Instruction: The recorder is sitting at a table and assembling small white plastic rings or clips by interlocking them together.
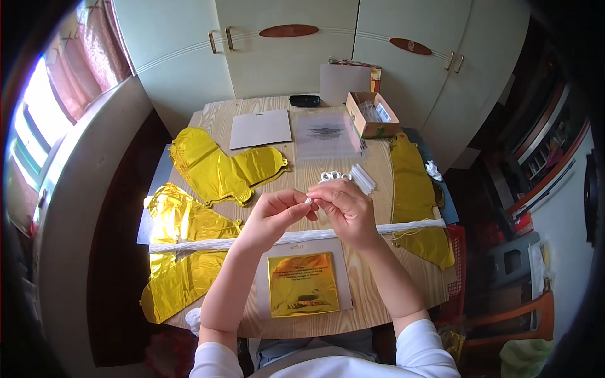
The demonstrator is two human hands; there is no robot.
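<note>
Wood-grain table; left hand and right hand, fingertips pinched together on small white piece; light, even grip likely best

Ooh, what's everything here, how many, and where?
Wooden table: one, tan, centre
Shiny foil shapes: at least three, gold, left and right
Rectangular cards: three, pale, near and far
Square foil packet: one, gold, on near card
Long stranded bundle: one, white, across table
Plastic sheets: several, clear, far middle
Open cardboard box: one, brown, far right
Shallow tray: one, black, far edge
Little rings, thin sticks: several each, white, mid-table
Plastic basket: one, red, right
Wooden chair: one, brown, right
Cabinets: several, pale, behind
Left hand, right hand: one each, bare, at tiny white piece
</note>
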